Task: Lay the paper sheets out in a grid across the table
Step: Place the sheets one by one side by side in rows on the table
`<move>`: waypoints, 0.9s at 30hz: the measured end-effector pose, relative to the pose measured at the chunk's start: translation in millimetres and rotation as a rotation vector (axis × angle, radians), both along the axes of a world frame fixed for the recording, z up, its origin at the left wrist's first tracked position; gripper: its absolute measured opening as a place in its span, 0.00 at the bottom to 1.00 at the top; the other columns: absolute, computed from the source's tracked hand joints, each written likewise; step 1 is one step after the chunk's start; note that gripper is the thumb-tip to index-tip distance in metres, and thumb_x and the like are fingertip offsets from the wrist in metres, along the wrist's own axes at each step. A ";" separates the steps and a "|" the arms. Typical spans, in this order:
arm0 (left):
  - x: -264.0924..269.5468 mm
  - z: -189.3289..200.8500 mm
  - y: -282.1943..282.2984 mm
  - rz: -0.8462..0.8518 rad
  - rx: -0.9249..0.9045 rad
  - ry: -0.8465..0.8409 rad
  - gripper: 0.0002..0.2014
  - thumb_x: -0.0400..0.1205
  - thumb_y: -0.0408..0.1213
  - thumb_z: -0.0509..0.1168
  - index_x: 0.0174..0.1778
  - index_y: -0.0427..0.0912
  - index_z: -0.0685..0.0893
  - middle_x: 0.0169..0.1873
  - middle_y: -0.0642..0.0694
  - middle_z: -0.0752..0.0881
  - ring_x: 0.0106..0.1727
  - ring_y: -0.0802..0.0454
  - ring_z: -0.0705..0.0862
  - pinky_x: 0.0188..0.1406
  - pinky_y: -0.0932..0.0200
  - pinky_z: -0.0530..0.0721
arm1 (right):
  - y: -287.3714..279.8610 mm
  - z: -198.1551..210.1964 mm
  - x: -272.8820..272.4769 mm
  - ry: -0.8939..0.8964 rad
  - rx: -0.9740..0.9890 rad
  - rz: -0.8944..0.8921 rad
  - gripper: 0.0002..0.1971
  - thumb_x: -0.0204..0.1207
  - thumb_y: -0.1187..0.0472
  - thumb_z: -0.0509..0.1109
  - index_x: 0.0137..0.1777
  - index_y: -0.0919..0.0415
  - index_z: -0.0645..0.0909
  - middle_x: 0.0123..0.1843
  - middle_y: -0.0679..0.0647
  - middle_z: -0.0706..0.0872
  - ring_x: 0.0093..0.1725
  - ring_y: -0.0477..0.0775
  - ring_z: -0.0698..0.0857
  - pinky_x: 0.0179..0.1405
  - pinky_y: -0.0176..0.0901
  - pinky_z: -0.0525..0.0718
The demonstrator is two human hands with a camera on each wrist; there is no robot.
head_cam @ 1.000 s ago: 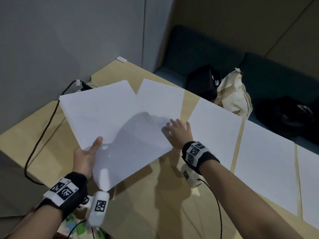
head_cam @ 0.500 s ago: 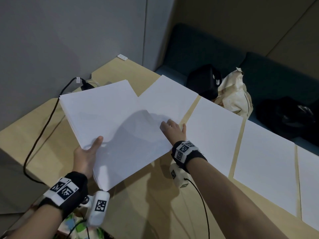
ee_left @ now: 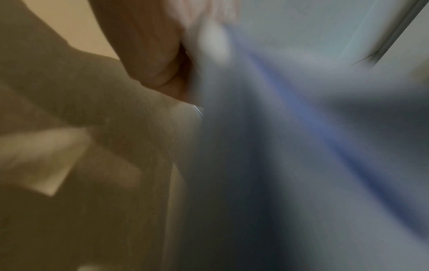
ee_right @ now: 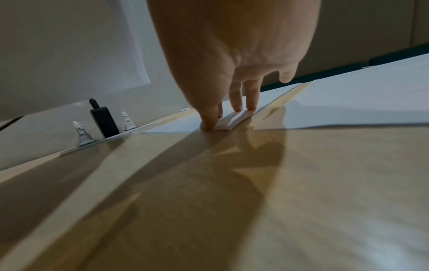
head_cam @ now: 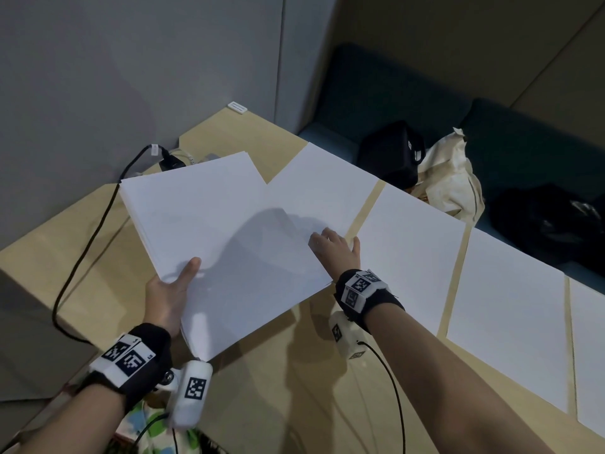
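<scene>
White paper is the whole job here: your left hand (head_cam: 167, 294) carries the stack of sheets (head_cam: 222, 244) above the worktop (head_cam: 294, 388), thumb curled over the top and the fingers hidden beneath, so that grip is closed on the stack. Your right hand (head_cam: 335, 247) lies flat, fingers straight, fingertips (ee_right: 210, 124) pressing the near corner of the newest sheet (head_cam: 324, 191) onto the wood; that grip holds nothing. The left wrist view is too blurred to add anything.

From the newest sheet, the row runs toward 4 o'clock: a second sheet (head_cam: 409, 257), a third sheet (head_cam: 510, 322) and the edge of a fourth sheet (head_cam: 589, 355), each apart from its neighbour by a narrow strip of bare wood. The held stack overlaps the newest sheet's left side from this view.

You appear to be squaring the newest sheet into line, which would close the far row at its left end. Next, I judge, you lift your right fingers straight up so the paper does not drag, peel one sheet off the stack, and start a nearer row at about 6 o'clock of the laid ones, matching the gaps.

At 10 o'clock of the stack a black power adapter (head_cam: 170, 162) and its cable (head_cam: 82, 257) lie on the worktop. Beyond the far edge, at 1 o'clock, a black bag (head_cam: 389, 155) and a cream tote bag (head_cam: 455, 181) rest on a dark bench seat (head_cam: 360, 93).
</scene>
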State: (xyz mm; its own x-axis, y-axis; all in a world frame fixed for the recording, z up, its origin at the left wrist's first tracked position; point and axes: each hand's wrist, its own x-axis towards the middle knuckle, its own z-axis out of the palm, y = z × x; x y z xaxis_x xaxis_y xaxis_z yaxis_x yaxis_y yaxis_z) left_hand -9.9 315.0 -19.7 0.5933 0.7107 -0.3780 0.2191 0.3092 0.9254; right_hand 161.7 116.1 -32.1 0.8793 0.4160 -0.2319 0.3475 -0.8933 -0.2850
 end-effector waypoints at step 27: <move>3.4 5.3 -10.5 -0.045 -0.029 -0.042 0.16 0.78 0.36 0.69 0.61 0.36 0.82 0.56 0.42 0.86 0.55 0.44 0.84 0.56 0.54 0.79 | -30.4 44.6 2.4 0.293 0.552 -0.205 0.19 0.85 0.56 0.55 0.66 0.66 0.79 0.59 0.59 0.86 0.53 0.56 0.84 0.62 0.48 0.80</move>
State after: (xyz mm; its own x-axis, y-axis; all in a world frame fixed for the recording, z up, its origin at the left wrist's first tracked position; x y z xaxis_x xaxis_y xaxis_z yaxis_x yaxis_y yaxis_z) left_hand -6.5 304.4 -14.4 0.6406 0.6720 -0.3715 0.1942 0.3263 0.9251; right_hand 164.1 85.7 12.4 0.8864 0.3730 -0.2741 0.0243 -0.6288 -0.7772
